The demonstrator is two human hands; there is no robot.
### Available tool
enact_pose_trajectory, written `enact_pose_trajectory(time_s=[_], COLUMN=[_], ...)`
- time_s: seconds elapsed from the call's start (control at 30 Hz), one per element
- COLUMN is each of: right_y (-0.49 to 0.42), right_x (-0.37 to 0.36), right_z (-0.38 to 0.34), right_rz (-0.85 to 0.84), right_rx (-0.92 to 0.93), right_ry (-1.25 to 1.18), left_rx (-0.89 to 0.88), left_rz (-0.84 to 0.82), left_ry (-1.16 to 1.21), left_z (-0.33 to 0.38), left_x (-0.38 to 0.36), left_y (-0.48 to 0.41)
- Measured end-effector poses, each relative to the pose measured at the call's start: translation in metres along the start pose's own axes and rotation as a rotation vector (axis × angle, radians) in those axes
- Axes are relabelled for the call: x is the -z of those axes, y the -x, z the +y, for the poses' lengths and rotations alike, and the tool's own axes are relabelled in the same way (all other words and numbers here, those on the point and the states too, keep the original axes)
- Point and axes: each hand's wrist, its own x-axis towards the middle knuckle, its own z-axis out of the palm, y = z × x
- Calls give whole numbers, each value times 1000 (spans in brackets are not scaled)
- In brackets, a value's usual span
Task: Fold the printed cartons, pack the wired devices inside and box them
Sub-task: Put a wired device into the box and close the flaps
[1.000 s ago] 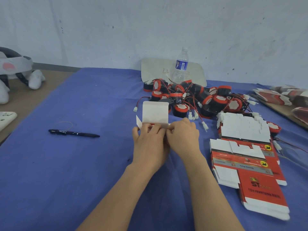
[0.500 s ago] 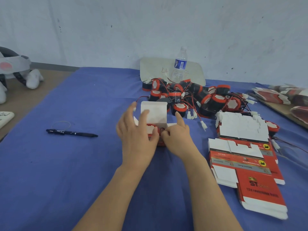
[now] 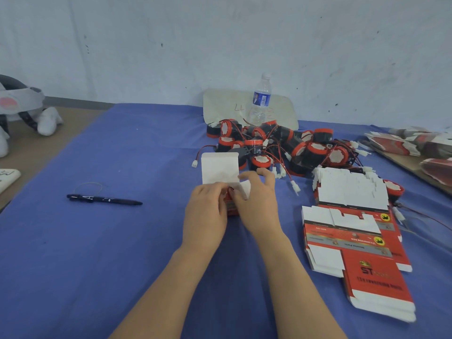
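Near the middle of the blue-covered table (image 3: 122, 253) both hands close on one partly folded carton (image 3: 220, 168); the left hand (image 3: 206, 214) grips its left side with curled fingers, and the right hand (image 3: 258, 204) pinches a white side flap at its right edge; the carton's large white flap stands up on the far side of the hands, and a strip of its red printed body shows between them; just beyond lies the heap of red-and-black wired devices (image 3: 281, 148), a water bottle (image 3: 260, 101) upright behind it against a pale board (image 3: 220, 106); right of the hands sits a fanned stack of flat cartons (image 3: 354, 241); well to the left lie a black pen (image 3: 105, 199) and a rubber band (image 3: 88, 187).
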Motion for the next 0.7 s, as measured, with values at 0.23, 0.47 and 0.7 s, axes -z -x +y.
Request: enact_pose_trajectory(time_s=[0.23,0.47,0.7], right_y=[0,-2,-5], right_x=[-3,-5,-3], right_z=[-6,1,10], right_rz=[54,-24,-82], right_rx=[-1,33,-35], right_ry=[-214,-143,-147], left_rx=[52,48,-24], left_rz=[-18,-35,-35], left_ry=[56,116,34], left_z=[-2,-4,-4], left_x=[2,1,-1], left_y=[-1,-3,0])
